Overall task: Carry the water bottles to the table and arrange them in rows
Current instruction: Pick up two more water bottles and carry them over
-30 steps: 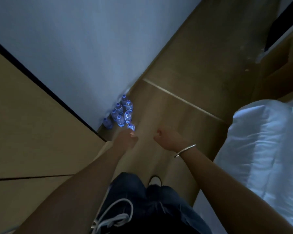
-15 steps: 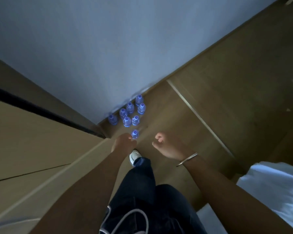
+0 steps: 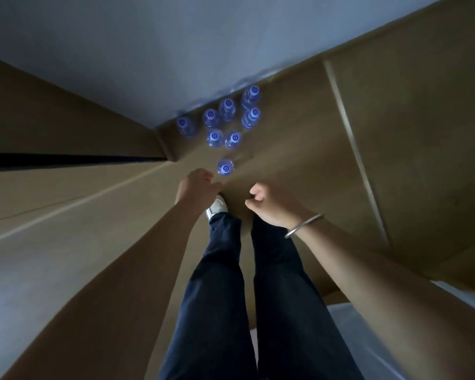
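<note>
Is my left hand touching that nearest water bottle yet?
Apart. The head view shows floor between the left hand and the nearest water bottle.

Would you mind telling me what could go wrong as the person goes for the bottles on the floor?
1. The lone bottle stands just ahead of the white shoe; another step might kick it over.
2. The other bottles stand packed together by the wall, so pulling one out could topple its neighbours.
3. The room is dim, so the left hand or right hand may misjudge a grip.

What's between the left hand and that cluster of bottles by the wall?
One lone bottle stands on the floor between the left hand and the cluster, seen in the head view.
</note>
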Tool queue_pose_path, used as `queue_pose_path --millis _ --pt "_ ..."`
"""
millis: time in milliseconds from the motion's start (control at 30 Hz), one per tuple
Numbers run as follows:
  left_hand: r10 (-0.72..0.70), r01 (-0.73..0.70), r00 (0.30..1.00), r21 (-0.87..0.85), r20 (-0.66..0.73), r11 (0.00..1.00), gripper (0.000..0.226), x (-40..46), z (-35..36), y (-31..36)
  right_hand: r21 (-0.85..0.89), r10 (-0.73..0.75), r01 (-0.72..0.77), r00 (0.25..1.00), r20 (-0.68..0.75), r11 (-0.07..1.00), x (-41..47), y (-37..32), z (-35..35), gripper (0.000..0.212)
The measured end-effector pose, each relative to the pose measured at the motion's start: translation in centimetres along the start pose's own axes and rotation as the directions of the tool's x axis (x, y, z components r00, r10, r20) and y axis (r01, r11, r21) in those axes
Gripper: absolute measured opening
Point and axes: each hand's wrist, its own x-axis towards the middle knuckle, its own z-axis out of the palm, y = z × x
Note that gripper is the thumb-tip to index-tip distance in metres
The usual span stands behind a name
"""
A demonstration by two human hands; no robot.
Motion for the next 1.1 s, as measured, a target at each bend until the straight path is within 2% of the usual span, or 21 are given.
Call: queue_pose_path --millis 100,167,233,300,400,467,567,767,867,967,1100 --pt "-0.032 0.031 0.999 -0.049 -0.032 0.998 0.039 4.0 3.2 -1.3 0.092 -0.017 0.015 1.000 0.021 0.996 5.9 0.7 1.5 0.028" --pt "-0.053 0.051 0.998 -0.058 -0.037 0.997 0.050 6.6 5.6 -2.3 0.128 -0.014 0.015 1.000 -0.007 0.992 9.9 1.7 2.4 0.012" --pt "-0.088 0.087 0.996 -0.028 -0.029 0.996 0.065 9.7 8.1 -3.6 0.133 -0.002 0.007 0.999 -0.039 0.991 14.3 2.5 3.1 0.021" --pt "-0.132 0.132 0.991 -0.017 -0.027 0.991 0.076 12.8 10.5 -5.1 0.147 0.027 -0.018 0.998 -0.061 0.989 18.6 3.8 4.1 0.011" --pt "-0.175 0.173 0.984 -0.037 -0.038 0.984 0.088 17.0 13.3 -7.4 0.077 -0.023 0.030 0.996 -0.084 0.997 24.6 5.8 5.1 0.057" --pt "-0.187 0.186 0.981 -0.035 -0.051 0.982 0.094 19.8 14.9 -9.0 0.010 -0.056 0.057 0.995 -0.077 0.998 28.6 7.1 5.5 0.072" --pt "-0.159 0.159 0.985 -0.005 -0.061 0.987 0.102 23.2 16.6 -11.2 -0.079 -0.109 0.102 0.990 -0.095 0.992 33.8 8.8 5.7 0.085" --pt "-0.062 0.061 0.998 -0.022 -0.015 0.998 0.114 27.9 18.4 -13.0 -0.034 -0.221 0.219 0.973 -0.073 0.975 41.3 9.7 7.2 0.097" --pt "0.028 -0.030 0.999 -0.050 -0.025 0.998 0.111 28.5 19.0 -12.5 0.008 -0.249 0.252 0.960 -0.131 0.968 42.4 9.6 7.8 0.090" --pt "0.101 -0.102 0.994 -0.018 -0.046 0.995 0.093 28.3 19.0 -12.3 0.005 -0.281 0.286 0.945 -0.168 0.958 42.6 9.8 7.9 0.076" --pt "0.101 -0.102 0.993 -0.016 -0.065 0.995 0.072 28.0 18.5 -11.8 0.032 -0.252 0.260 0.954 -0.165 0.965 41.9 9.9 7.5 0.074"
